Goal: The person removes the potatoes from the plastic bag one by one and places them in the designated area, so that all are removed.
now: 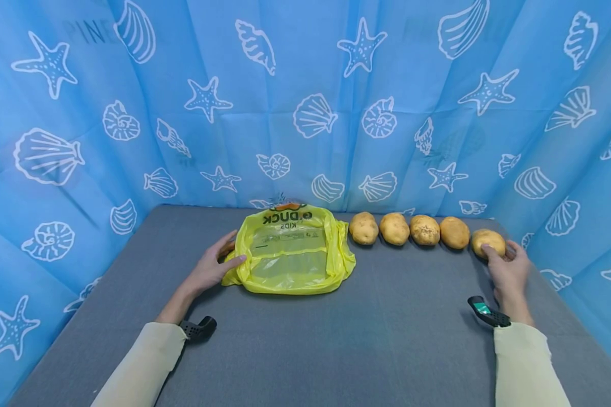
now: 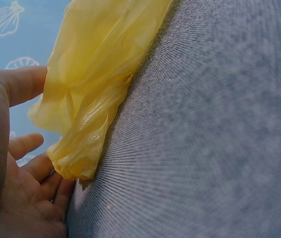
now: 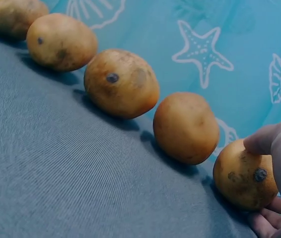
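A yellow plastic bag (image 1: 290, 277) with printed lettering and a see-through panel lies on the table, its mouth side hard to make out. My left hand (image 1: 215, 263) is at the bag's left edge, thumb touching the yellow plastic; in the left wrist view its fingers (image 2: 38, 168) are loosely spread beside a gathered end of the bag (image 2: 93, 114). Far to the right, my right hand (image 1: 509, 271) holds the rightmost potato (image 1: 489, 242) between thumb and fingers. That potato (image 3: 242, 176) looks to be still on the cloth, with a dark spot on its skin.
Several more potatoes stand in a row between the bag and the held one, including a potato (image 1: 364, 228) close by the bag and a smooth potato (image 1: 455, 233). Grey cloth covers the table (image 1: 356, 345). A blue shell-print curtain (image 1: 285, 73) encloses the back and sides.
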Demonstrator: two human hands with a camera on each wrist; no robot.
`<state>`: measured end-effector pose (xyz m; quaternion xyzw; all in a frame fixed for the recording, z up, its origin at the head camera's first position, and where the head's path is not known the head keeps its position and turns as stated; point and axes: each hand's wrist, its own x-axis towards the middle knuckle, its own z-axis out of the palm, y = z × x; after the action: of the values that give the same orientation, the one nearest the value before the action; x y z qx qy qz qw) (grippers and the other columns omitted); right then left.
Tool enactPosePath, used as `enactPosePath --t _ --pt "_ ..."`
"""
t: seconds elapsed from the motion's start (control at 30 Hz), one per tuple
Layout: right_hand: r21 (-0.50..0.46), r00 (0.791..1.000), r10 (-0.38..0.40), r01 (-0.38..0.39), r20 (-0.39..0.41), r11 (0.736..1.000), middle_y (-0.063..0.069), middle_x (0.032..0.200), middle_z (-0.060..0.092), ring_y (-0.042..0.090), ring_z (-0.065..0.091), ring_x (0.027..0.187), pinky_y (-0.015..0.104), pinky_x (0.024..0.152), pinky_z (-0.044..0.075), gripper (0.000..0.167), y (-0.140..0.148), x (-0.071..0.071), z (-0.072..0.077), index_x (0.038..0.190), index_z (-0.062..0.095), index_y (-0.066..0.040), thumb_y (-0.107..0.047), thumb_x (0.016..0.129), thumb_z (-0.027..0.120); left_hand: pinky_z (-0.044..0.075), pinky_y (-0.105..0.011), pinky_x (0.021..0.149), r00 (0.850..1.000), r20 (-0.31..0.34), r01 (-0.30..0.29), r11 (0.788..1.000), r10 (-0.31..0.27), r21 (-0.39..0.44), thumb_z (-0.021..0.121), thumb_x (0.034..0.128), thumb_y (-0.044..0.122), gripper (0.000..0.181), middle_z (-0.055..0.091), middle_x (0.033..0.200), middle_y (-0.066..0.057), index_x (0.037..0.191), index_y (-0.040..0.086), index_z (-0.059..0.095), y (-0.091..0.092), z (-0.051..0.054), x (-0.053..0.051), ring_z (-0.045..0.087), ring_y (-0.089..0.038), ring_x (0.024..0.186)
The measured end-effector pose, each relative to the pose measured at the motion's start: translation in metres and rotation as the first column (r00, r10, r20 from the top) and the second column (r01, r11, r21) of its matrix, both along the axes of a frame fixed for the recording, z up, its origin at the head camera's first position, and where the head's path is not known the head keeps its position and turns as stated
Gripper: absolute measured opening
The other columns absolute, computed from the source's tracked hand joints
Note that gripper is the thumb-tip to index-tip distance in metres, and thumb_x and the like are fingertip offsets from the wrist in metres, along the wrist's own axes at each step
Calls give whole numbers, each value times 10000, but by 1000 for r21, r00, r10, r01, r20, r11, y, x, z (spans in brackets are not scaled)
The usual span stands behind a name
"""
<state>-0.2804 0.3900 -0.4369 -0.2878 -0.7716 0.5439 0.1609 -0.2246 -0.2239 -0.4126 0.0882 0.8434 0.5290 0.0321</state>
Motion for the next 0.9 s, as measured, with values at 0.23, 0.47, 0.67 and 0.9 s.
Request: enactPosePath --t 0.23,0.47,0.67,0.9 --pt "29 999 -4 5 -38 1000 153 1640 256 256 294 1471 367 1170 323 745 1 -3 -5 1624 224 -117 -392 1014 552 284 -625 1139 1000 -15 3 1000 -3 -20 621 1029 210 743 363 1535 -336 1594 -34 204 -4 -10 -7 327 -496 1421" --pt "42 999 33 -33 -15 999 153 1636 265 260 305 1463 359 1150 350 743 8 -9 -6 1627 224 -126 -391 1017 555 279 -601 1155 1000 -16 -15 1000 14 -21 643 1019 295 792 359 1566 -277 1624 58 190 -12 -38 -22 325 -443 1447" --pt "33 996 91 -91 19 995 160 1653 223 291 272 1485 378 1152 347 743 16 -20 -3 1635 191 -135 -403 1029 528 273 -604 1156 1000 -5 -17 1000 17 -23 642 1019 310 798 349 1573 -276 1627 67 185 -12 -36 -23 317 -441 1451" --pt "-8 986 163 -163 31 987 136 1685 138 305 183 1530 444 1198 277 792 22 -28 2 1644 132 -155 -438 1023 534 257 -626 1153 1000 4 -4 1000 4 -22 621 1028 215 747 355 1548 -322 1599 -20 201 -3 -10 -8 322 -481 1433"
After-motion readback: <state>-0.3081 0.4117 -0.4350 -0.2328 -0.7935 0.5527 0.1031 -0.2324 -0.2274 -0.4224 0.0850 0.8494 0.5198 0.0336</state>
